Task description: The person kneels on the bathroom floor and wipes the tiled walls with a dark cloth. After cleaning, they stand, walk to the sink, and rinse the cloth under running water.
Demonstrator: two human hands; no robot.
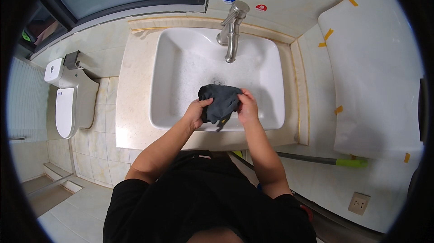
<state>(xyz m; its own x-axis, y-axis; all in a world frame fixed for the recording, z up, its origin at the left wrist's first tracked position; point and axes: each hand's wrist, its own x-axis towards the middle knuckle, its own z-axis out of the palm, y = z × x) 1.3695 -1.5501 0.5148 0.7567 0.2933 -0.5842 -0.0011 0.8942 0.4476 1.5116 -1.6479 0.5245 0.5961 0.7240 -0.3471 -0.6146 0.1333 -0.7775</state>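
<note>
A crumpled dark grey cloth (222, 102) is held between my two hands over the front half of a white ceramic washbasin (162, 73). My left hand (197, 111) grips its left side, thumb on top. On the right edge, my right hand (248, 105) pinches the fabric with thumb and fingers. A thin dark strip with a bit of yellow hangs from the lower edge of the cloth. Suds and bubbles lie on the basin floor, and the drain area shows just beyond the cloth. Above the back of the basin stands a brushed metal faucet (232, 32); no stream of water is visible from its spout.
A beige stone countertop (135, 107) surrounds the basin. To the left is a white toilet (69, 100) with its lid down. A pole with a green grip (352, 163) leans at the right, near a wall socket (359, 203). White sheeting (376, 73) is taped to the right wall.
</note>
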